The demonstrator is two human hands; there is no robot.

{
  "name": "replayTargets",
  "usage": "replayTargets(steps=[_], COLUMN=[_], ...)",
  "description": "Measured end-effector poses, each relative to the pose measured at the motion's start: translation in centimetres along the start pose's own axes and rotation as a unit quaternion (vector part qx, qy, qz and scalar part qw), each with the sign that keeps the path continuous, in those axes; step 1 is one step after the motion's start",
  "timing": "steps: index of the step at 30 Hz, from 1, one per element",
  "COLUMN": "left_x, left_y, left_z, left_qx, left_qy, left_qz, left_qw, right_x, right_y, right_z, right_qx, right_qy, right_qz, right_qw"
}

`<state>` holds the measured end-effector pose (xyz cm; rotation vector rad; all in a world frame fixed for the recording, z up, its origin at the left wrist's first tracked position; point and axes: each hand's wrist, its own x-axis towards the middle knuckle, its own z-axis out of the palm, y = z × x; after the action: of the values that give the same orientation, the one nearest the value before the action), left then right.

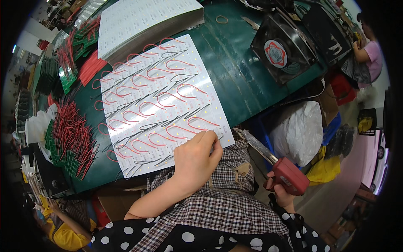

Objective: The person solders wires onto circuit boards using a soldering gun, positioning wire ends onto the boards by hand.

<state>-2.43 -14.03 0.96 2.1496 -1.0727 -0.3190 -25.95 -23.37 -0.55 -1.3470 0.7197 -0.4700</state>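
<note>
A white circuit-board panel (145, 90) lies on the green tabletop, with rows of red wires (195, 90) and black wires (178, 113) looped across it. Over the panel's near right corner, my left hand (195, 157) is closed, fingertips pinched together. A short dark end of a black wire shows at those fingertips; the rest is hidden under the hand. My right hand (283, 195) grips a red soldering gun (289, 176) off the table's near edge. Its metal front part points up and left, toward the panel's corner, without touching it.
A thick stack of white panels (147, 21) stands behind. Piles of red wires (73, 134) and green boards (67, 80) fill the left side. A black fan (283, 48) sits at right, above a bin with a white plastic bag (298, 130). Other people work at both sides.
</note>
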Motion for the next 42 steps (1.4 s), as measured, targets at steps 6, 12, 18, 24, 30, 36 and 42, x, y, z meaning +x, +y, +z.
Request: replayTargets(steps=[6, 12, 18, 24, 30, 36, 42], left_x=[-0.7, -3.1, -6.5, -8.0, -6.8, -5.9, -4.6], left_y=[-0.3, -2.6, -5.9, -8.4, -8.7, -6.0, -3.1], left_z=[-0.4, -3.0, -7.8, -7.9, -5.3, -2.7, -11.1], left_qx=[0.018, 0.078, 0.215, 0.357, 0.319, 0.269, 0.007], left_qy=[0.008, 0.01, 0.027, -0.019, 0.068, 0.061, 0.087], left_qz=[0.046, 0.261, 0.181, 0.132, 0.182, 0.161, 0.251], left_qw=[0.999, 0.962, 0.959, 0.925, 0.928, 0.948, 0.964], right_x=[-0.3, -0.4, 0.2, 1.1, 2.0, 6.2, 8.8], right_y=[0.1, -0.5, -0.6, -0.7, -2.2, -6.6, -9.9], right_z=[0.0, 0.4, 1.1, 1.6, 0.1, -1.8, -2.8], right_qx=[0.008, 0.006, 0.007, 0.016, -0.036, -0.017, -0.005], right_qy=[0.015, 0.033, 0.091, 0.084, 0.097, 0.151, 0.25], right_qz=[-0.048, -0.067, -0.099, -0.156, -0.292, -0.392, -0.452], right_qw=[0.999, 0.997, 0.991, 0.984, 0.951, 0.907, 0.856])
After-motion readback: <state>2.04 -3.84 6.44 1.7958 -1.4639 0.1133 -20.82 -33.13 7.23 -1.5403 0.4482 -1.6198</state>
